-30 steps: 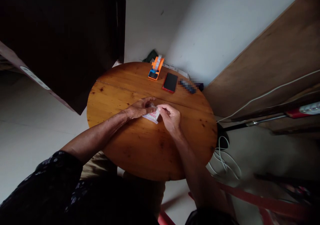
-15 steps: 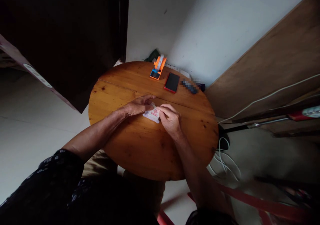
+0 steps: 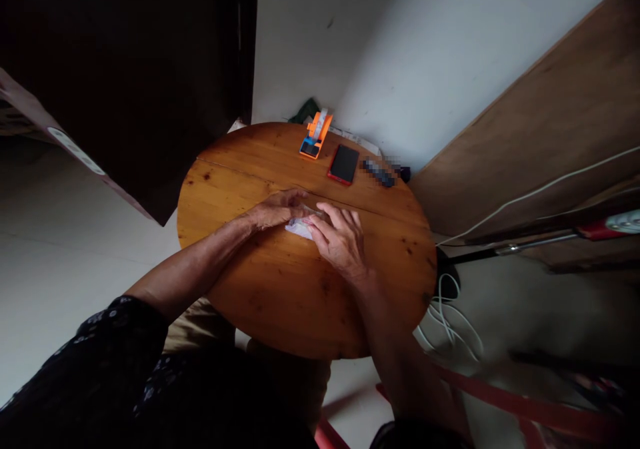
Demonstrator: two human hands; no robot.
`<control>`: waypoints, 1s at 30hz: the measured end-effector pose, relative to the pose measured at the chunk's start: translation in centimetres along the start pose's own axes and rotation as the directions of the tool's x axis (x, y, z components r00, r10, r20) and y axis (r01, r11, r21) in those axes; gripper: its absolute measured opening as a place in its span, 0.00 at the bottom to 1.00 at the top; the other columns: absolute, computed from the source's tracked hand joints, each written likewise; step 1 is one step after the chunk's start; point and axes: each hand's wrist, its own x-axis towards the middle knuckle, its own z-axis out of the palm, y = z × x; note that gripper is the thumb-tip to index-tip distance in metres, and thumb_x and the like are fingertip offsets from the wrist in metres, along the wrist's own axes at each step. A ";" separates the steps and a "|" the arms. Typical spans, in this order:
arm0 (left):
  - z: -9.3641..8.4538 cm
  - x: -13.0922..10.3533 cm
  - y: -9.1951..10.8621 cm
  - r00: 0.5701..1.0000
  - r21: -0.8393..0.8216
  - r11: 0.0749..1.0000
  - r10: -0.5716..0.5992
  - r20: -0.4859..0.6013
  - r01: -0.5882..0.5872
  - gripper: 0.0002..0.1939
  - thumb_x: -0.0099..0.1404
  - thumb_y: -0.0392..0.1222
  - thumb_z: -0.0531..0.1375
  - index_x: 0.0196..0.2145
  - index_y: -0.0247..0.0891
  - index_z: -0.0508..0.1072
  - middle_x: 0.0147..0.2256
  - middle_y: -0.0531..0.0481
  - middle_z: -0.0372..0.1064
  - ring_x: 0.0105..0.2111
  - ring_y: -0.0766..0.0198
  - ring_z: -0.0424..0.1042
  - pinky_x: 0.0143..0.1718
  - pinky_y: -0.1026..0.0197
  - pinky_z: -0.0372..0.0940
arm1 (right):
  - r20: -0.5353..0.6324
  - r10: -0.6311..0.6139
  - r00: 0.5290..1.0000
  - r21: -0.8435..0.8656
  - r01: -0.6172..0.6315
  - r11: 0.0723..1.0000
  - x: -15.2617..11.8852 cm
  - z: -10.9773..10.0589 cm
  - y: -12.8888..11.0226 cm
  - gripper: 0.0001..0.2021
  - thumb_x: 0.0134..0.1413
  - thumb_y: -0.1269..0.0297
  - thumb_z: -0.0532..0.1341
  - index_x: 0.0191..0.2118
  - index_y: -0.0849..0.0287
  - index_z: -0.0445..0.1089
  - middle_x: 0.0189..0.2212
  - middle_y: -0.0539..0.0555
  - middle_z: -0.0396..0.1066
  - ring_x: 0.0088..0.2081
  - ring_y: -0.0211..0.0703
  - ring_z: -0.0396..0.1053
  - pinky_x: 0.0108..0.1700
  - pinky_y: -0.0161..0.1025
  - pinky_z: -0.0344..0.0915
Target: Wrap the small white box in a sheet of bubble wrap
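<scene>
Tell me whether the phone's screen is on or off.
Off, it appears: the phone lies face up on the table, its screen evenly dark with nothing lit on it.

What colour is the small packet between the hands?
The small packet looks mostly whitish, with a trace of pinkish print; head view shows it.

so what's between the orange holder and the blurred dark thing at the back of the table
In the head view, a red-edged phone lies between the orange holder and the blurred dark thing.
</scene>
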 end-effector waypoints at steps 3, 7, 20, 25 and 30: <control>0.0 0.0 -0.1 1.000 0.066 0.998 0.016 0.013 -0.017 0.31 0.56 0.42 0.69 0.56 0.34 0.66 0.36 0.51 0.67 0.31 0.68 0.66 0.31 0.65 0.60 | -0.051 -0.049 0.998 -0.034 0.047 0.998 0.0 0.2 0.0 0.11 0.66 0.62 0.58 0.46 0.53 0.78 0.56 0.58 0.71 0.48 0.54 0.69 0.50 0.51 0.60; 0.2 -0.1 0.0 1.000 0.158 0.987 0.020 -0.019 -0.017 0.33 0.56 0.43 0.69 0.58 0.34 0.66 0.37 0.50 0.68 0.33 0.67 0.66 0.34 0.64 0.61 | -0.167 -0.097 0.981 0.016 0.101 0.995 0.0 0.7 0.1 0.08 0.64 0.64 0.61 0.41 0.53 0.79 0.52 0.57 0.74 0.47 0.51 0.72 0.48 0.51 0.64; -1.4 0.2 0.7 0.975 0.066 0.997 0.048 -0.218 -0.034 0.21 0.59 0.38 0.64 0.50 0.33 0.73 0.38 0.48 0.72 0.34 0.65 0.69 0.41 0.61 0.63 | -0.373 0.256 0.892 0.394 -0.098 0.914 -0.2 0.2 2.3 0.07 0.62 0.64 0.59 0.42 0.54 0.75 0.50 0.58 0.73 0.52 0.52 0.73 0.56 0.57 0.70; -1.4 0.1 0.6 0.983 0.044 0.999 0.028 -0.181 -0.020 0.21 0.58 0.35 0.64 0.50 0.32 0.72 0.38 0.48 0.72 0.35 0.65 0.70 0.41 0.61 0.63 | -0.292 0.207 0.934 0.408 -0.074 0.910 -0.2 0.3 1.7 0.10 0.63 0.63 0.58 0.46 0.53 0.75 0.53 0.59 0.72 0.54 0.53 0.72 0.58 0.57 0.68; -1.3 0.3 0.6 0.993 0.023 0.999 0.035 -0.110 -0.033 0.25 0.55 0.34 0.67 0.51 0.32 0.71 0.39 0.47 0.72 0.37 0.62 0.71 0.44 0.57 0.65 | -0.249 0.223 0.942 0.445 -0.094 0.891 -0.3 0.5 1.9 0.13 0.62 0.62 0.60 0.50 0.54 0.73 0.54 0.60 0.72 0.56 0.54 0.70 0.60 0.57 0.66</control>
